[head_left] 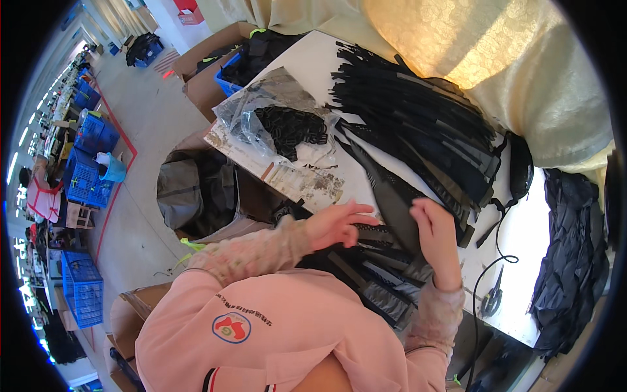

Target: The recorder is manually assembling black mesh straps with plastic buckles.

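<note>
My left hand [343, 225] is stretched over the near edge of the table, its fingers apart and nothing in them. To its right, my right hand [436, 238] has its fingers bent together at the edge of a dark grey fabric strap [390, 189] with mesh along it. The fingertips are partly hidden behind the hand. Below both hands, several black and grey straps [385, 281] hang at the table's near edge, close to my body. A large fanned pile of black straps [411, 111] covers the far part of the table.
A clear plastic bag of black buckles [290, 130] lies on the worn white table [320, 186]. Scissors [491, 302] and a black cable [499, 242] are at right, beside black quilted fabric [571, 242]. Left stand an open box [245, 228] and blue crates [83, 287].
</note>
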